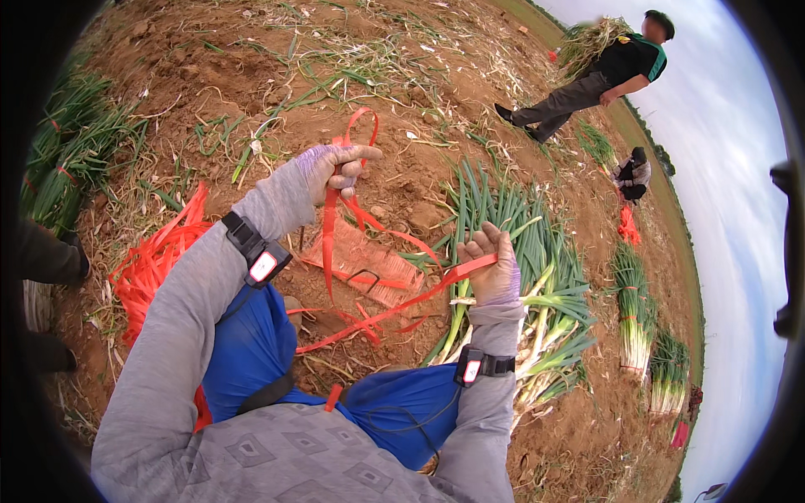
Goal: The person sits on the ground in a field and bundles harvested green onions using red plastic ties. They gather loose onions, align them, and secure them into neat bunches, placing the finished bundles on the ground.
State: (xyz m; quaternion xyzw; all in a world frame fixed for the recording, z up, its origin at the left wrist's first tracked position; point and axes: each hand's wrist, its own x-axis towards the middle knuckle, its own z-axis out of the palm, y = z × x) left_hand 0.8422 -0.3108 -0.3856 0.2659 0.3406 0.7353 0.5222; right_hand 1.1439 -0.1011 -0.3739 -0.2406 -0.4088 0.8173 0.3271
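My left hand (pixel 343 170), in a dirty, thin glove, is closed on a red plastic strap (pixel 328 236), which loops above the fingers and hangs below them. My right hand (pixel 487 264), gloved too, grips a red strap (pixel 402 306) between thumb and fingers; it runs down and left towards my knees. Beneath the straps a reddish ribbed mat or board (pixel 371 261) lies on the soil, with bent dark metal pieces on it. Just beyond and beside my right hand lies a pile of loose green onions (pixel 541 251), white stalks towards me.
A heap of red strap (pixel 157 258) lies left of my left arm, near another person's leg (pixel 50 254). Tied green onion bundles lie at the far left (pixel 69 151) and right (pixel 632 308). One person (pixel 604 75) walks carrying onions; another (pixel 632 173) crouches farther off.
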